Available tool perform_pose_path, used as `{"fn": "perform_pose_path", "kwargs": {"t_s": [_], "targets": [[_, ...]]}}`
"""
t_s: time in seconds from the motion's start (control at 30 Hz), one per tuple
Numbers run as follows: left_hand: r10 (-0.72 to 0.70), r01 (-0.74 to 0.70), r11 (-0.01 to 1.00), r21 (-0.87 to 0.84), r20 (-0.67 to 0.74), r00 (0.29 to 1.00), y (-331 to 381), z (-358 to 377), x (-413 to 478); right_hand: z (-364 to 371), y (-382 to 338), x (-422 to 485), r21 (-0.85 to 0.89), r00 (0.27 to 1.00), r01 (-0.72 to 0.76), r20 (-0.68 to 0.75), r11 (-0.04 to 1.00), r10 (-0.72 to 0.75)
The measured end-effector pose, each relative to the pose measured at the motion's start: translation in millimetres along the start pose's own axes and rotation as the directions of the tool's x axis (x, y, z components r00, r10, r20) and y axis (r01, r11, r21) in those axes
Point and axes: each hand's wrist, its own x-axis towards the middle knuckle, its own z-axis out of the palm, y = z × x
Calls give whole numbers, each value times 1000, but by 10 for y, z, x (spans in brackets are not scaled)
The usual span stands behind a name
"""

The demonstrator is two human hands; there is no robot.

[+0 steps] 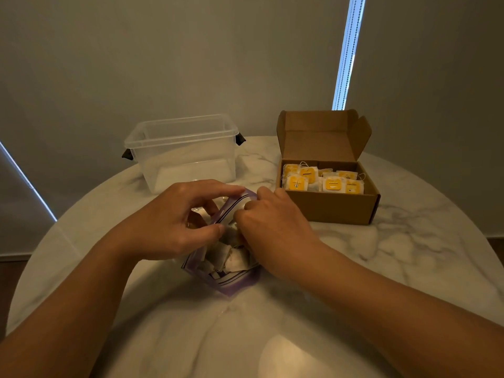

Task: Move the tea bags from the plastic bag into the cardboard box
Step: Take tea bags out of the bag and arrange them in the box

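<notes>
Plastic bag (pixel 231 279) on bench (pixel 381 268), mouth held wide by your left hand (pixel 169 225), fingers pinching the rim. Your right hand (pixel 270 225) reaches inside; its fingers are hidden. Cardboard box (pixel 335 205) open, part-filled.

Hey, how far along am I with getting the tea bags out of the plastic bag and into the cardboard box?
Partly done: a layer of yellow-tagged tea bags already sits in the open cardboard box. In hand: your left hand holds the plastic bag open while your right hand reaches in. Left: a pile of tea bags in the bag.
</notes>
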Motion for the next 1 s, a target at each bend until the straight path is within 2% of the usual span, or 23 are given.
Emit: {"fn": "perform_pose_path", "kwargs": {"t_s": [0.1, 0.17, 0.23, 0.3, 0.4, 0.47, 0.53, 0.67, 0.73, 1.0], "targets": [[-3, 3, 1000, -10, -6, 1000, 1, 2, -5, -22, 56, -31, 109, 999, -47, -6, 993, 48], [-1, 1, 1000, -7, -2, 1000, 6, -3, -5, -79, 153, -96, 315, 995, -83, -28, 946, 97], [-5, 5, 1000, -3, 0, 1000, 11, -10, -3, -174, 305, -178, 608, 990, -127, 27, 783, 140], [-6, 6, 1000, -6, -2, 1000, 13, -14, -5, -249, 502, -247, 798, 984, -126, 25, 589, 176], [-11, 11, 1000, -11, -4, 1000, 8, -12, -14, -292, 844, -323, 916, 940, -65, -76, 396, 331], [-13, 13, 1000, -9, -6, 1000, -1, -10, -20, -269, 1083, -367, 941, 904, -55, -95, 334, 416], [-12, 12, 1000, -1, -8, 1000, -9, -9, -22, -233, 1301, -406, 936, 862, -89, -99, 340, 497], [-7, 7, 1000, -25, 1, 1000, -18, -3, -20, -144, 1607, -451, 865, 728, -238, -141, 441, 671], [0, 0, 1000, -25, 2, 1000, -21, -2, -15, -119, 1678, -461, 821, 696, -296, -165, 489, 699], [21, -20, 999, -33, 9, 1000, -44, -4, 5, -29, 1803, -439, 616, 757, -452, -119, 646, 643]]}}
